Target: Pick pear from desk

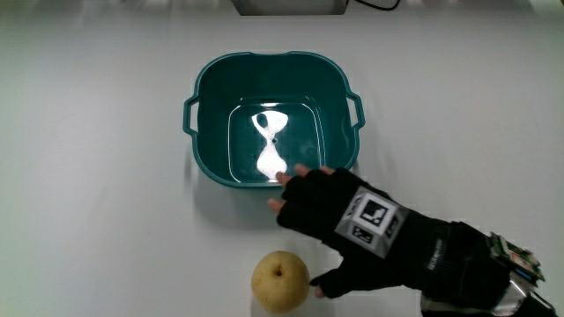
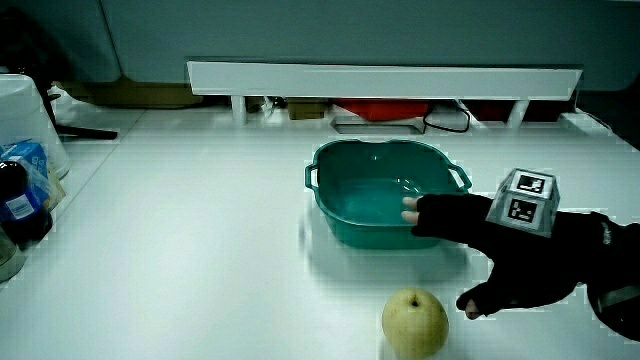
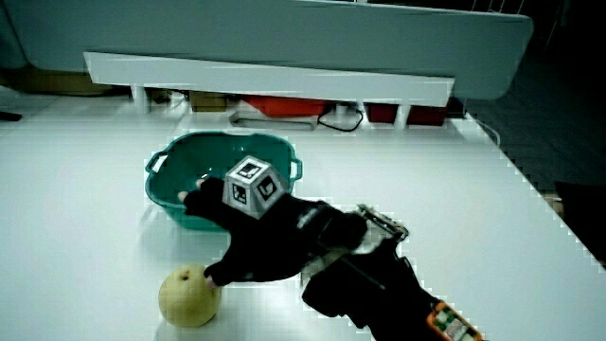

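Observation:
A yellow pear [image 1: 280, 281] [image 2: 415, 323] [image 3: 187, 295] stands on the white table, nearer to the person than the teal basin [image 1: 210, 79] [image 2: 330, 206] [image 3: 161, 194]. The gloved hand [image 1: 328, 231] [image 2: 480, 255] [image 3: 237, 242] hovers between the basin and the pear, fingers spread and holding nothing. Its fingertips [image 1: 285, 178] reach the basin's near rim, and its thumb [image 1: 324, 283] lies just beside the pear without closing on it. The patterned cube [image 1: 371, 222] [image 2: 524, 201] [image 3: 254, 188] sits on the back of the hand. The basin holds nothing.
A low white partition [image 2: 380, 78] [image 3: 265, 80] runs along the table's edge, with cables and a red object under it. Bottles and a white container [image 2: 22, 150] stand at the table's edge in a side view.

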`<state>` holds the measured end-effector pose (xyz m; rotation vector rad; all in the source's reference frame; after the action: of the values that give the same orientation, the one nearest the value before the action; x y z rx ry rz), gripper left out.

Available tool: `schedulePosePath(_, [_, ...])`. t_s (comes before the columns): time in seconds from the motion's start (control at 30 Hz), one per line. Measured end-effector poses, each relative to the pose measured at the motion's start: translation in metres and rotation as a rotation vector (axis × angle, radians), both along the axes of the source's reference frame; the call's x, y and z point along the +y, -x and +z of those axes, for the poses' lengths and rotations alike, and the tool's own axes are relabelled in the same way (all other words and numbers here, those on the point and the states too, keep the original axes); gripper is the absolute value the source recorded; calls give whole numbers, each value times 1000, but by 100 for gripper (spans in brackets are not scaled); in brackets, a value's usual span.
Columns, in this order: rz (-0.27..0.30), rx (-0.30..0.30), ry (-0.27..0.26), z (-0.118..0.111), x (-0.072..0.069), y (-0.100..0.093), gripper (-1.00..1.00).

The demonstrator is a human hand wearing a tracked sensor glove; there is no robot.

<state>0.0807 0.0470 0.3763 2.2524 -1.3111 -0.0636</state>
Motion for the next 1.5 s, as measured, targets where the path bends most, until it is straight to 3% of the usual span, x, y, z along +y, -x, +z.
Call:
schedulePosePath(0.07, [2, -158, 15, -4, 1, 9, 0])
schedulePosePath(0.1, [-3, -177, 23, -4, 2, 12, 0])
schedulePosePath(0.2, [-57, -121, 65, -2, 7, 22, 0])
schedulePosePath(0.23, [-58, -137, 86, -2, 8, 26, 0])
schedulePosePath(0.27, [-79, -138, 59, 2, 11, 29, 0])
schedulePosePath(0.33, [-106, -119, 92, 2, 15, 37, 0])
schedulePosePath(0.37, [-114, -141, 104, 4, 18, 41, 0])
schedulePosePath(0.4, [-139, -82, 83, 5, 20, 45, 0])
schedulePosePath(0.7, [-217, -29, -7, 15, 33, 67, 0])
schedulePosePath(1.17, [-266, 36, 11, 35, 47, 80, 0])
schedulePosePath(1.5, [-261, 13, 18, 38, 49, 81, 53])
